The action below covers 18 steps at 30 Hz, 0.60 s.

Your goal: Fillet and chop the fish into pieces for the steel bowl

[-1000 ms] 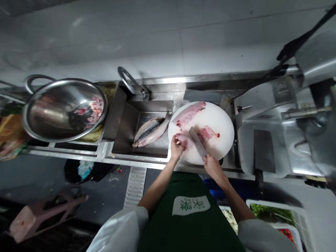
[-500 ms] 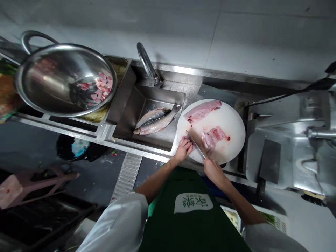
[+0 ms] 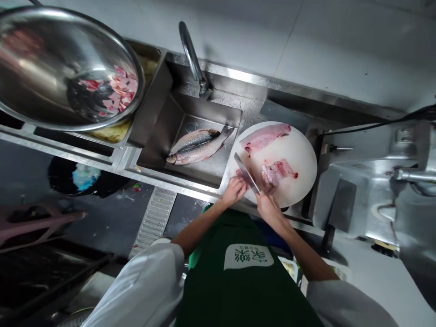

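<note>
Cleaver (image 3: 246,173) gripped in my right hand (image 3: 266,206), blade over the near edge of the white cutting board (image 3: 299,150), my left hand (image 3: 234,190) curled on fish pieces beside it, sliced fish (image 3: 276,171) just right, fillet (image 3: 265,136) farther back, two whole fish (image 3: 197,147) in the sink (image 3: 160,122).

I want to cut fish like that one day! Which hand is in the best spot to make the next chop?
Probably the right hand: it grips the cleaver, whose blade is over the cutting board. The left hand is beside the blade at the board's near edge.
</note>
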Tool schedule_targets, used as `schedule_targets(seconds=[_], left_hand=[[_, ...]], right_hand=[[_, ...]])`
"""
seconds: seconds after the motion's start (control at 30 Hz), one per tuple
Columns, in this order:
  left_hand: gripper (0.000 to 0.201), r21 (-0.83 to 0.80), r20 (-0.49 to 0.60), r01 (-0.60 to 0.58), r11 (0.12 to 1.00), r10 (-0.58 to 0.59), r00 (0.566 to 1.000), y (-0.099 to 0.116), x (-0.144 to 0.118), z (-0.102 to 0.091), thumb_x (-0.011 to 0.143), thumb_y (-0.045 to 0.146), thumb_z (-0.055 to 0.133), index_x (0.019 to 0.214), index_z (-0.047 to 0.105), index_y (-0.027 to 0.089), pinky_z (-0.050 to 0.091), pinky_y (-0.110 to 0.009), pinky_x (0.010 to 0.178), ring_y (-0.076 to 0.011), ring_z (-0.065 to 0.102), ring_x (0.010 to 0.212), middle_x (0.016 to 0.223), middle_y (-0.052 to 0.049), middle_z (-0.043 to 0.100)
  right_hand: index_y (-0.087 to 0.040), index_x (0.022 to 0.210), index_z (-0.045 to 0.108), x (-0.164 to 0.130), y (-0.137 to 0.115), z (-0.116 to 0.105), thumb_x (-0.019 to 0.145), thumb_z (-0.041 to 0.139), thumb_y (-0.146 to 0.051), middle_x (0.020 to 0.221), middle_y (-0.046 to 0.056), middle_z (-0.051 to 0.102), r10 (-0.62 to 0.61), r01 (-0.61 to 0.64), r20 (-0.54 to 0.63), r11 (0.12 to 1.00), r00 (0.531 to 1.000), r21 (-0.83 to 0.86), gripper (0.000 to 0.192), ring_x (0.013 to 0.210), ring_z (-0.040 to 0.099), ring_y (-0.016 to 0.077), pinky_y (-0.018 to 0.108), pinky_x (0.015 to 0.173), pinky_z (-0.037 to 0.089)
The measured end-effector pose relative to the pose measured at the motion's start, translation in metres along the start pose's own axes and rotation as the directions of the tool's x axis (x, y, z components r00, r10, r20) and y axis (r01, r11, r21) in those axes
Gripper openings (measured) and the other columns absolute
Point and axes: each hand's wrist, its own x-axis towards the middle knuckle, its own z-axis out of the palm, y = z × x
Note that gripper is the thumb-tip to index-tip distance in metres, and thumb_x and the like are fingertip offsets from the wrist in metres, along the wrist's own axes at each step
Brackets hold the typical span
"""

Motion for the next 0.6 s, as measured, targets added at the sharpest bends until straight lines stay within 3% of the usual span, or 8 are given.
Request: schedule_targets(seconds=[0.1,0.17,0.3,0.43,0.5,0.6], left_hand=[[0.023,-0.011,0.082,-0.001,1.0,0.002,0.997,-0.002,0.0,0.009,0.104,0.025,0.049,0.11,0.071,0.018,0.057,-0.046,0.097,-0.0241,0.066,0.109,0.108,-0.012,0.072],[0.026,-0.03,0.103,0.021,0.999,-0.018,0.995,-0.003,-0.001,0.012,0.105,0.025,0.047,0.112,0.071,0.017,0.057,-0.049,0.099,-0.0245,0.065,0.111,0.109,-0.013,0.072],[0.027,-0.037,0.123,0.057,0.998,-0.052,0.991,-0.006,-0.004,0.01,0.105,0.029,0.047,0.111,0.071,0.017,0.057,-0.051,0.102,-0.0275,0.063,0.12,0.114,-0.015,0.07],[0.027,-0.049,0.179,0.051,0.998,-0.041,0.983,-0.009,-0.006,-0.001,0.106,0.027,0.048,0.117,0.071,0.018,0.056,-0.05,0.107,-0.0262,0.062,0.124,0.116,-0.014,0.07],[0.026,-0.057,0.215,0.015,0.998,-0.002,0.977,-0.011,-0.005,-0.009,0.104,0.03,0.054,0.121,0.07,0.019,0.054,-0.05,0.111,-0.0269,0.059,0.131,0.124,-0.014,0.068],[0.043,0.004,0.233,0.024,1.0,-0.025,0.972,-0.009,0.0,-0.014,0.099,0.041,0.064,0.137,0.064,0.021,0.045,-0.056,0.12,-0.0343,0.04,0.152,0.152,-0.018,0.051]], right_hand=[[-0.007,0.119,0.065,-0.016,-0.001,0.019,0.11,0.032,-0.021,0.097,0.02,0.077,0.08,-0.072,0.116,0.995,0.99,-0.071,0.037,0.094,0.077,0.0284,0.031,0.08,0.052],[-0.009,0.117,0.066,-0.004,-0.008,0.021,0.108,0.034,-0.017,0.1,0.02,0.077,0.066,-0.059,0.112,0.996,0.992,-0.06,0.034,0.095,0.076,0.0275,0.031,0.081,0.051],[-0.011,0.126,0.066,0.065,-0.038,0.003,0.108,0.04,-0.019,0.115,0.02,0.076,-0.019,0.018,0.009,0.998,1.0,0.057,0.033,0.108,0.072,0.0252,0.028,0.087,0.05],[-0.011,0.121,0.068,0.128,-0.056,-0.029,0.108,0.044,-0.03,0.11,0.018,0.077,-0.014,0.01,0.027,0.992,1.0,0.127,0.033,0.102,0.073,0.0249,0.026,0.079,0.05],[-0.009,0.123,0.066,0.132,-0.047,-0.045,0.107,0.047,-0.027,0.111,0.017,0.076,-0.023,0.026,-0.017,0.989,1.0,0.145,0.031,0.102,0.072,0.0233,0.025,0.08,0.049],[-0.008,0.121,0.065,0.103,-0.004,-0.063,0.107,0.046,-0.029,0.109,0.019,0.076,0.031,-0.017,-0.142,0.995,0.989,0.101,0.031,0.105,0.072,0.0256,0.025,0.082,0.049]])
